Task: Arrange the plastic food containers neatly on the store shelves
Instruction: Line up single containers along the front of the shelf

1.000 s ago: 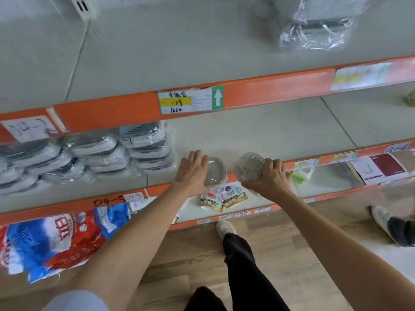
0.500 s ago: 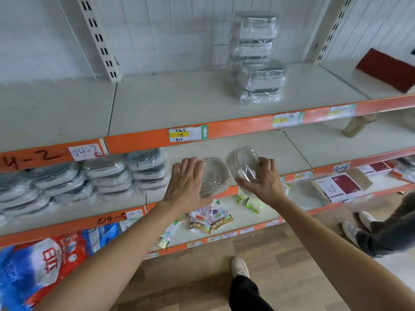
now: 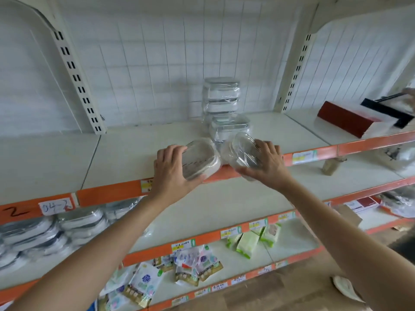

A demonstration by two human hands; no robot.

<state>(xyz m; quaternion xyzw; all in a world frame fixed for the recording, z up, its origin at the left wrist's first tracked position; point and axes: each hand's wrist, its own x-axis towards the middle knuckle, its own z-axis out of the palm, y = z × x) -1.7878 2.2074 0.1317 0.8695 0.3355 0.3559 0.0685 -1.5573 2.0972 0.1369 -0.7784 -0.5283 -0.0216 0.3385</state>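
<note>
- Head view: the left hand [image 3: 174, 170] grips a clear container [image 3: 199, 160] from its left side, fingers curled over the top edge and thumb underneath.
- That container sits tilted on its side, right at the orange front edge of the upper shelf [image 3: 125, 158]; can't tell whether it actually rests on the shelf.
- The right hand [image 3: 266, 166] has a second clear container [image 3: 241, 151] pinched the same way, fingers wrapped over its right rim, thumb low on the near side.
- This one is tilted too, open face turned left, and it looks wrapped in crinkly film. The two containers are just beside each other, nearly touching, hard to say if they do.
- Right behind them on the same shelf is a stack of wrapped containers [image 3: 221, 102], taller pile at the back, a shorter one in front.
- One shelf down on the left, there's a row of wrapped lidded containers [image 3: 56, 230], sitting under a handwritten label [image 3: 56, 206] on the orange strip.
- Lower shelves hold snack pouches [image 3: 193, 265] and some green and white packs [image 3: 249, 240].
- Far right on the upper shelf: a red and white box [image 3: 348, 120], lying flat, with something dark beside it that's too blurry to name.
- Wooden floor [image 3: 280, 290] shows at the bottom.
</note>
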